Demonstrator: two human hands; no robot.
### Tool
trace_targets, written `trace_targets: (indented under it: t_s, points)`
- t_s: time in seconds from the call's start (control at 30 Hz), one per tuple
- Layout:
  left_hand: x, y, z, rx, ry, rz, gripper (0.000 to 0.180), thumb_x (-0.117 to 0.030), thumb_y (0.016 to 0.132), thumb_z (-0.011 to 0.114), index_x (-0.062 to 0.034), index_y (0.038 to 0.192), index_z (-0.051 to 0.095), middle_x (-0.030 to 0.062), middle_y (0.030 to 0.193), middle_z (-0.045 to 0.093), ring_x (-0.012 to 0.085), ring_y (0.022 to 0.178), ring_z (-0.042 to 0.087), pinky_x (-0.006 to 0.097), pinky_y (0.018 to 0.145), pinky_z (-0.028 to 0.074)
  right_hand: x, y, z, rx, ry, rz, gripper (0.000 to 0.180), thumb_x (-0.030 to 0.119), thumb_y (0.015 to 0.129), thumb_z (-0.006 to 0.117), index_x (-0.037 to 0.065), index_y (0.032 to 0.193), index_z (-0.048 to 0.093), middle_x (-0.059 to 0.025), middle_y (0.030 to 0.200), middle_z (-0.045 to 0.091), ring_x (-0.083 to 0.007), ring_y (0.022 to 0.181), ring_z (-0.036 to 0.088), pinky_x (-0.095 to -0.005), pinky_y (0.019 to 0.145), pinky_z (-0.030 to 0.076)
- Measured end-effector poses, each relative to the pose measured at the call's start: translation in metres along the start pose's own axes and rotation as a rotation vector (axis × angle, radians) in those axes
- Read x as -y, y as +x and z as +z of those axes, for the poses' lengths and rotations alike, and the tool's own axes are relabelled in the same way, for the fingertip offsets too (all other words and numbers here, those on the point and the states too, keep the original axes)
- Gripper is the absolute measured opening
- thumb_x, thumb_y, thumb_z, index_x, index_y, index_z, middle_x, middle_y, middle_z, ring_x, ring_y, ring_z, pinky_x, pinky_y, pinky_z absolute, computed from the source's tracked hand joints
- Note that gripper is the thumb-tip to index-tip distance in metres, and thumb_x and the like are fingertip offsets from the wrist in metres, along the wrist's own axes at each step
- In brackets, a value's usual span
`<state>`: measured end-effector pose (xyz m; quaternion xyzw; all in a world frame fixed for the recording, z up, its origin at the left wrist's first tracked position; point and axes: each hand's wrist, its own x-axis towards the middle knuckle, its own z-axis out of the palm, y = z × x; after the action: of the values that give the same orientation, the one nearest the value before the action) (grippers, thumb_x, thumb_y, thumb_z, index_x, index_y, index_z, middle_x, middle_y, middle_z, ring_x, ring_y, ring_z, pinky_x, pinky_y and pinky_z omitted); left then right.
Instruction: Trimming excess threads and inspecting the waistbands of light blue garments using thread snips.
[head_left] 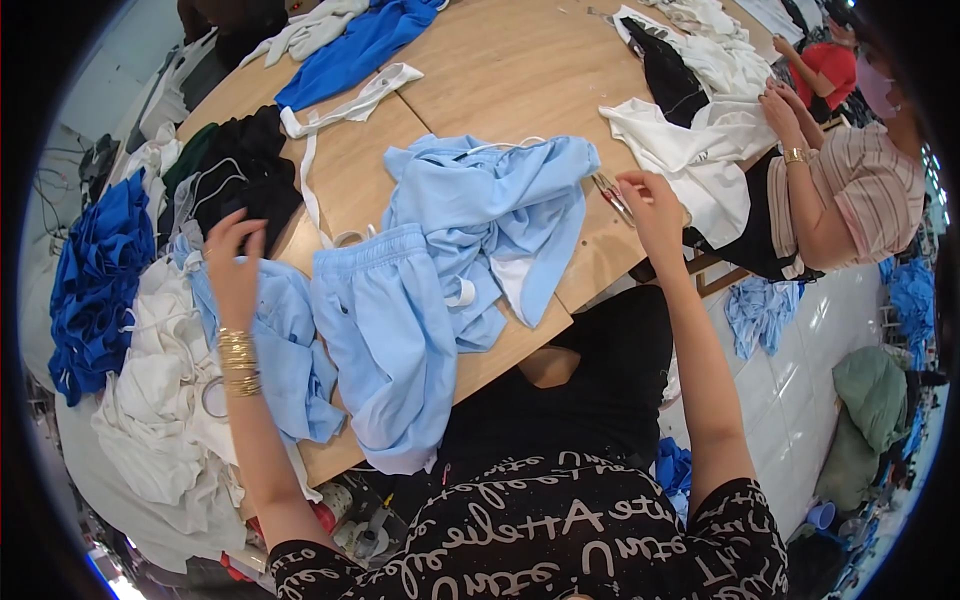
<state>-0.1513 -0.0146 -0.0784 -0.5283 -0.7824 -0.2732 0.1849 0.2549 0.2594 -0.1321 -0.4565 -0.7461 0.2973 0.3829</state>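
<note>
Light blue shorts [385, 335] with an elastic waistband lie at the table's front edge and hang partly over it. Behind them is another crumpled light blue garment [490, 200]. My left hand [237, 245] is raised over the pile on the left, its fingers apart and nothing in them. On the right, my right hand [652, 205] has curled fingers at small thread snips [613, 198] with a red handle. The snips point toward the blue garment; their grip is partly hidden.
White cloth [165, 350], royal blue garments [105, 285] and black garments [245, 165] are heaped at left. A white strip [308, 165] lies across the wooden table [500, 70]. At right, a co-worker in a striped shirt [860, 190] handles white garments [690, 150].
</note>
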Motion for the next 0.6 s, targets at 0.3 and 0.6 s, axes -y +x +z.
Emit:
trace_targets:
  t_s: [0.3,0.6]
  points:
    - [-0.162,0.062,0.089,0.423,-0.729,-0.032,0.014,-0.013,0.081,0.059,-0.0044,0.091,0.064,0.0090,0.089,0.064,0.0216,0.089,0.060,0.030,0.080,0.046,-0.030,0.001,0.037,0.058,-0.805,-0.127,0.028,0.024,0.076,0.064,0.004,0.095,0.057,-0.0135,0.096,0.053,-0.0277,0.095,0.050,-0.0390,0.081,0.043]
    - [-0.197,0.096,0.188,0.594,-0.610,0.128,0.029,-0.023,0.081,0.060,-0.0041,0.104,0.060,0.0115,0.105,0.062,0.0236,0.101,0.057,0.032,0.085,0.044,-0.067,0.010,0.030,0.095,-0.792,-0.165,0.017,0.018,0.082,0.052,0.002,0.085,0.058,-0.0137,0.084,0.056,-0.0284,0.077,0.059,-0.0358,0.063,0.048]
